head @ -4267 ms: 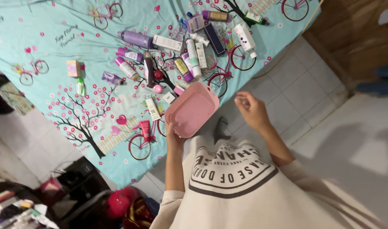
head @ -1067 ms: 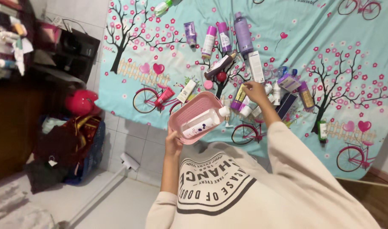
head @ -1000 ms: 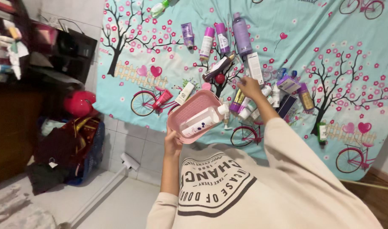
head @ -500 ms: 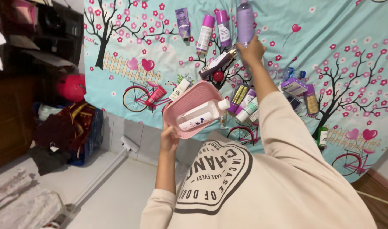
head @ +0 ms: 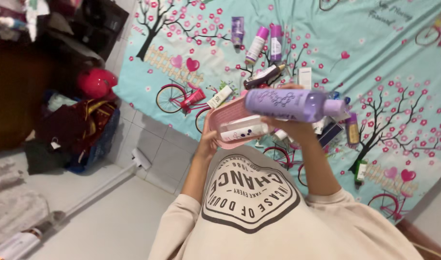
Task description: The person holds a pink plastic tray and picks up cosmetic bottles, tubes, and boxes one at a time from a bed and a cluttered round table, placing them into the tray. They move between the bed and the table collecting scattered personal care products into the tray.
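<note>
- Basket, pink, held at its near edge by left hand, grip clamped on rim
- White bottle lies inside basket
- Right hand grip clamped on purple bottle, level, just above basket
- Bed sheet with more bottles behind basket

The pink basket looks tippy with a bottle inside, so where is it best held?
Grip the pink basket by its near rim, from the left side, where the left hand has it. The white bottle lies across it, so a second grip on the opposite rim would probably level it.
</note>
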